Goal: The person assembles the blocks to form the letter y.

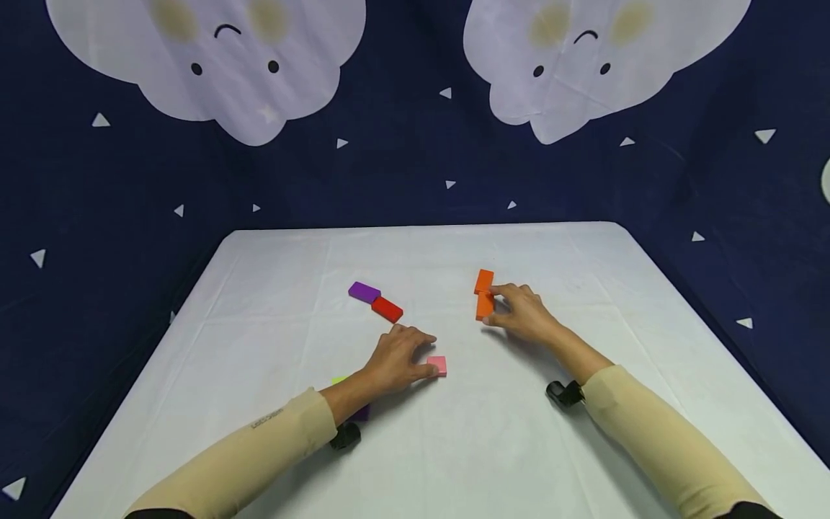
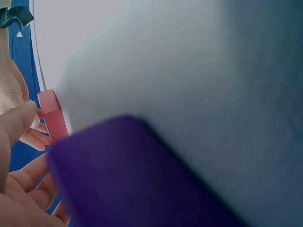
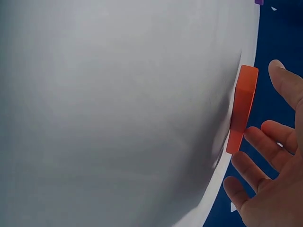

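A pink block (image 1: 437,365) lies near the middle of the white table, with my left hand (image 1: 400,358) beside it. The left thumb is right at its edge, while the fingers spread apart from the thumb beyond the block. Farther back on the right, two orange blocks stand end to end: a far orange block (image 1: 484,280) and a near orange block (image 1: 484,306). My right hand (image 1: 521,311) reaches around the near one, forefinger at its far end and thumb by its near end. In the right wrist view a gap shows between the thumb (image 3: 283,78) and the orange block (image 3: 244,104).
Left of centre, a purple block (image 1: 364,292) meets a red block (image 1: 387,310) corner to corner. A yellow-green block (image 1: 338,379) and another purple block (image 1: 360,414) are partly hidden by the left forearm. The table (image 1: 259,317) borders dark blue cloth (image 1: 402,187).
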The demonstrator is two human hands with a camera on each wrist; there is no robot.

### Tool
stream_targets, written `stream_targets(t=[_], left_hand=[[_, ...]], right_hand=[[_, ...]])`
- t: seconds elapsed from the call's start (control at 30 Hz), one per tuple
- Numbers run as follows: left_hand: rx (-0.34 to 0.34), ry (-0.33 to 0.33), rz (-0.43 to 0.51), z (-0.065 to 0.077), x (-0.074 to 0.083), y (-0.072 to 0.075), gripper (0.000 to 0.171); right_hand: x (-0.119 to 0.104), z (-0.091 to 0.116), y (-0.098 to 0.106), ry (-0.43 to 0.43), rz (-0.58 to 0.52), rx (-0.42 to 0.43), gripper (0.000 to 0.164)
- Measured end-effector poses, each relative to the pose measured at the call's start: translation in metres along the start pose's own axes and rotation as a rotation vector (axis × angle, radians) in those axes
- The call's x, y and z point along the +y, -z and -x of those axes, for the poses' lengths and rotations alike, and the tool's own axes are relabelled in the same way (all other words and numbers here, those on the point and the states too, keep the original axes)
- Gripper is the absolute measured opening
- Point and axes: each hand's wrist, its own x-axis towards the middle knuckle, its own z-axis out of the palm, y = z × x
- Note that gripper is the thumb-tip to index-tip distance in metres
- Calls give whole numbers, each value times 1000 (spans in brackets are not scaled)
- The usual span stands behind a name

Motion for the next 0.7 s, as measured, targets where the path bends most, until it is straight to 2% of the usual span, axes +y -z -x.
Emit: stream_targets(t=[0.4,0.7], left_hand=[[-18,-18,-21,0,-3,-2,44],[-23,-17,44,-1,-6,-4,40]], right_hand=[[10,-8,-4,-47,27,-1,68],[15,-9,-6,-40,25,-2,67]])
